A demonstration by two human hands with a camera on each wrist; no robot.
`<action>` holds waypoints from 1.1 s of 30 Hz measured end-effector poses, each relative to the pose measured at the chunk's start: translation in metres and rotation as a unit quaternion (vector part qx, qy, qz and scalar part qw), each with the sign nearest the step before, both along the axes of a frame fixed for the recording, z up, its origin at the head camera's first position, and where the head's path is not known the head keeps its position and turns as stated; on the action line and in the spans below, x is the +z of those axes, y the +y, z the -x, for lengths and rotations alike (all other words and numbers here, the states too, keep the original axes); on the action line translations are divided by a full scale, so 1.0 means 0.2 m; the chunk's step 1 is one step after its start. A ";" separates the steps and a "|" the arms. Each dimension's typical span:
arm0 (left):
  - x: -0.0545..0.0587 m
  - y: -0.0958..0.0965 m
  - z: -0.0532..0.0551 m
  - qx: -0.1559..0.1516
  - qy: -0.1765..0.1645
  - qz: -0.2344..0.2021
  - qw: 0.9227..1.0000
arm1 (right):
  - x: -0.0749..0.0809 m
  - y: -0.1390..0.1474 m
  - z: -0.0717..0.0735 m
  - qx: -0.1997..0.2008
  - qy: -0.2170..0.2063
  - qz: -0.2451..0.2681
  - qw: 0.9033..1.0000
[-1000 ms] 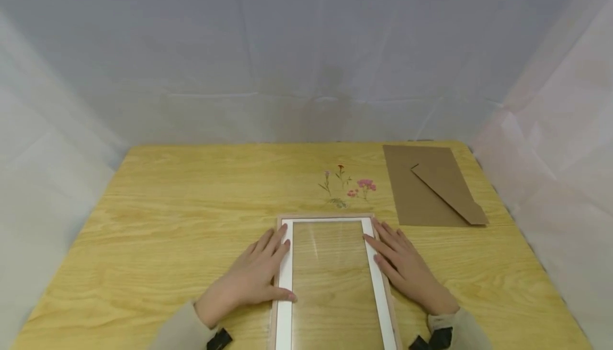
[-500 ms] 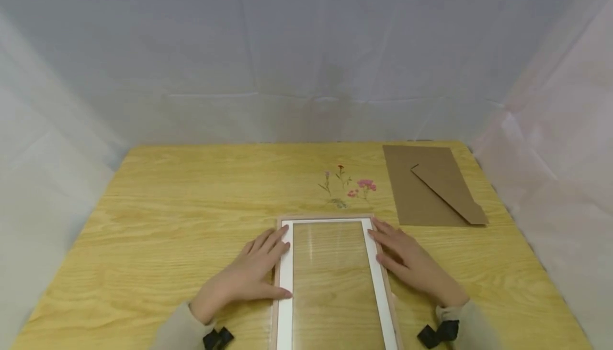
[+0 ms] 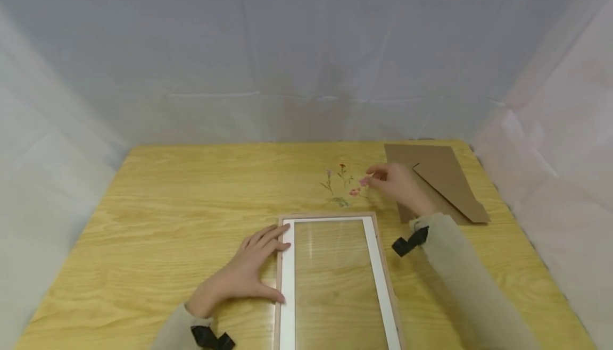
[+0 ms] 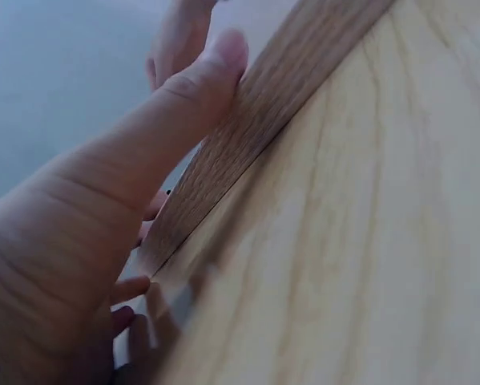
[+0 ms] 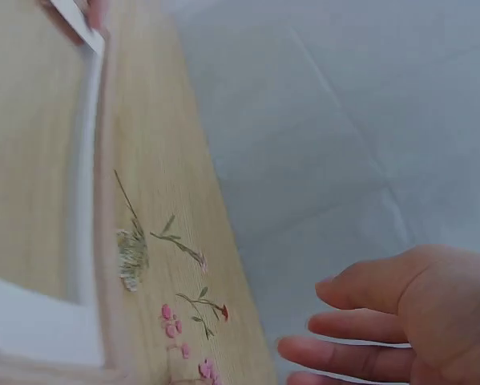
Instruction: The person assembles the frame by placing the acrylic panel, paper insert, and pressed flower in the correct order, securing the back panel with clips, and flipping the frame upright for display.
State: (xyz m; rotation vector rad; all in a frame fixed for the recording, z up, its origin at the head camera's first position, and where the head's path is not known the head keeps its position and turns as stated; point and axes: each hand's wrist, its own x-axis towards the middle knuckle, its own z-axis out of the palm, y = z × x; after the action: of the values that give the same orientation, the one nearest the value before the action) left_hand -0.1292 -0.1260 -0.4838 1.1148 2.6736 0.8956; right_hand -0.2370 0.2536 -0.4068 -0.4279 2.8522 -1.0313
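Note:
My left hand (image 3: 239, 275) rests along the left side of a picture frame (image 3: 286, 275) with a pale wood edge, a white inner border and a clear pane. In the left wrist view its thumb (image 4: 199, 88) lies against the frame's wooden side (image 4: 240, 128). My right hand (image 3: 397, 185) is over the table beside the pink dried flower (image 3: 363, 182), partly covering it. The right wrist view shows its fingers (image 5: 344, 357) extended, with nothing between them. Near the pink flower lie a purple flower sprig (image 3: 328, 180), a red flower sprig (image 3: 342, 172) and a whitish-green sprig (image 3: 341, 201).
A brown backing board (image 3: 431, 153) with an attached stand leg (image 3: 450, 193) lies at the back right, partly behind my right hand and forearm. White sheeting (image 3: 306, 63) hangs behind the wooden table (image 3: 182, 196) and on both sides.
My right hand has left the frame's right side and moved forward to the pink flower. The left hand stays at the frame, its thumb drawn slightly outward.

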 end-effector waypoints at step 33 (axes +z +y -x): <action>-0.07 0.02 -0.04 -0.005 0.061 -0.028 0.998 | -0.19 -0.16 0.54 0.032 -0.117 -0.003 0.993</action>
State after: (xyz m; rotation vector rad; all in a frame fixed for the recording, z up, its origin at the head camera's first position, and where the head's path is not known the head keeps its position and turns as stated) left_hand -0.1204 -0.1212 -0.4970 1.2320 2.7535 0.9341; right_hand -0.3449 0.2216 -0.4440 -0.3674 2.6171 -0.9912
